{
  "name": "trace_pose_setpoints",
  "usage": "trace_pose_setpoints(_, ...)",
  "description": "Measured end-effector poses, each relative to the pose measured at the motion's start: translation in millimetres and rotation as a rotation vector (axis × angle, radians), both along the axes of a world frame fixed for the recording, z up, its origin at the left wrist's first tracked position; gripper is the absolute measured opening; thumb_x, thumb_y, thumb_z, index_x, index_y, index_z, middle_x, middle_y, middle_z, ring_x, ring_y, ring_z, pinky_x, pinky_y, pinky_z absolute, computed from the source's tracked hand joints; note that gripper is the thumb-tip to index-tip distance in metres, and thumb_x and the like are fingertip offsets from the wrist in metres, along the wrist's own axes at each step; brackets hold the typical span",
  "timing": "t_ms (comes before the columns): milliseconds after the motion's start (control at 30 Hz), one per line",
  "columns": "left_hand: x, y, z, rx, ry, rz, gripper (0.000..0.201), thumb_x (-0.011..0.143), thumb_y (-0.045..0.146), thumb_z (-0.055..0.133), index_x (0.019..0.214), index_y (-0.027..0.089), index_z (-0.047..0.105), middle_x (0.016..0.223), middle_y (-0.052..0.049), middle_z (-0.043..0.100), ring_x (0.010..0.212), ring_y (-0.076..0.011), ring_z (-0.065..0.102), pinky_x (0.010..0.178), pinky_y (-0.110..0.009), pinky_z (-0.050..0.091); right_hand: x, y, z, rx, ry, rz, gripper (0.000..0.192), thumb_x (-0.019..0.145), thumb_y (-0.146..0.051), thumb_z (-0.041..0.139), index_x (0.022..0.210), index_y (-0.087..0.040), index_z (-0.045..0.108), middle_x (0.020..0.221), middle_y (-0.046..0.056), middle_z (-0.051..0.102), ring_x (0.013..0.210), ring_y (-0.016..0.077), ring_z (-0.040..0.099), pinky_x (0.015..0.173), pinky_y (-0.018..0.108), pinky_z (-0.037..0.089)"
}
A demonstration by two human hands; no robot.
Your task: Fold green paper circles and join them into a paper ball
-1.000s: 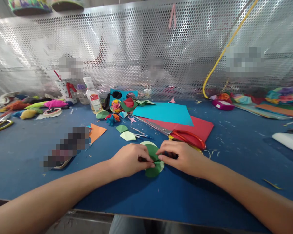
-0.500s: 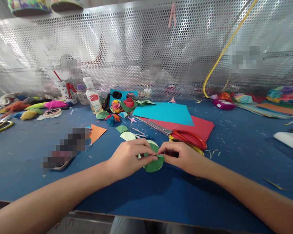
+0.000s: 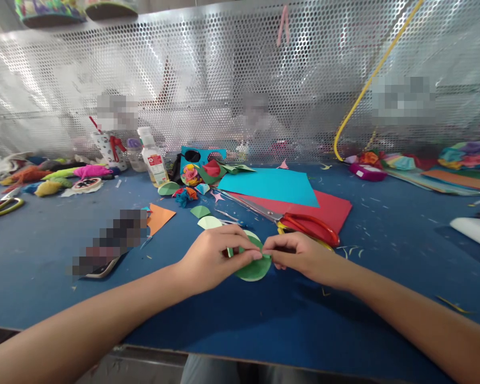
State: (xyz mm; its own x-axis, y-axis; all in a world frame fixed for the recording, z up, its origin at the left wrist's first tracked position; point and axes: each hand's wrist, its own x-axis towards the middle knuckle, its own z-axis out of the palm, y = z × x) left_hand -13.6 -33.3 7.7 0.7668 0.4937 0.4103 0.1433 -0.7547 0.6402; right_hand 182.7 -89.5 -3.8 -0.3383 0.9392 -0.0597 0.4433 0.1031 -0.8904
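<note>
A green paper circle (image 3: 253,269) lies on the blue table (image 3: 264,320) in front of me. My left hand (image 3: 215,257) pinches its upper edge from the left. My right hand (image 3: 300,256) pinches the same edge from the right, fingertips almost meeting the left ones. A paler green piece shows just behind the circle, mostly hidden by my fingers. Red-handled scissors (image 3: 304,224) lie just beyond my right hand.
Cyan paper (image 3: 270,186) lies over red paper (image 3: 336,209) behind the scissors. Small green cut shapes (image 3: 209,222), an orange scrap (image 3: 159,217), a glue bottle (image 3: 152,160) and paper flowers (image 3: 190,176) sit at the back left. A perforated metal screen (image 3: 224,80) closes the back.
Both hands have shifted slightly away from me with the green circle, and more of the circle's lower half now shows below my fingers.
</note>
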Motion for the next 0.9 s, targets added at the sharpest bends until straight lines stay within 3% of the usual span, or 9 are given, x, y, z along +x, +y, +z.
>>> trace_pose_setpoints(133,1,2,2.4,-0.349,0.154,0.064,0.028,0.079,0.04,0.052,0.082,0.016,0.067,0.068,-0.002,0.058,0.058,-0.0087,0.05,0.047,-0.016,0.039,-2,-2,-0.6,0.201,-0.133,-0.015,0.026,0.084,-0.037,0.046,0.077,-0.017,0.06,0.068,0.0,0.055,0.062,0.0111,0.047,0.056,0.023,0.036)
trace_pose_setpoints(233,1,6,1.4,-0.633,0.336,-0.005,0.032,0.075,0.043,0.054,0.081,0.014,0.066,0.051,0.003,0.047,0.045,-0.0069,0.044,0.037,-0.015,0.034,-4,-5,-1.8,0.343,-0.208,0.043,0.022,0.085,-0.031,0.046,0.075,-0.017,0.06,0.075,0.001,0.059,0.069,0.0122,0.051,0.063,0.024,0.039)
trace_pose_setpoints(300,1,8,1.4,-0.71,0.399,-0.046,0.031,0.073,0.042,0.056,0.078,0.013,0.065,0.046,0.005,0.044,0.041,-0.0056,0.04,0.034,-0.013,0.029,-5,-6,-3.0,0.379,-0.227,0.078,0.019,0.085,-0.027,0.047,0.076,-0.017,0.061,0.076,0.002,0.06,0.07,0.0123,0.052,0.064,0.024,0.039)
trace_pose_setpoints(533,1,7,4.4,-0.689,0.455,-0.016,0.03,0.07,0.04,0.059,0.075,0.012,0.068,0.046,0.004,0.046,0.04,-0.0047,0.035,0.032,-0.014,0.023,-8,-8,-6.2,0.422,-0.236,0.11,0.017,0.084,-0.023,0.048,0.076,-0.017,0.062,0.076,0.002,0.062,0.071,0.0127,0.053,0.064,0.024,0.039)
trace_pose_setpoints(900,4,-1,-0.9,-0.507,0.304,-0.004,0.016,0.067,0.022,0.058,0.062,0.01,0.066,0.049,0.004,0.047,0.046,-0.005,0.034,0.042,-0.017,0.026,-12,-10,-5.9,0.418,-0.153,0.094,0.015,0.081,-0.017,0.049,0.067,-0.017,0.056,0.07,0.001,0.056,0.065,0.011,0.049,0.06,0.022,0.038)
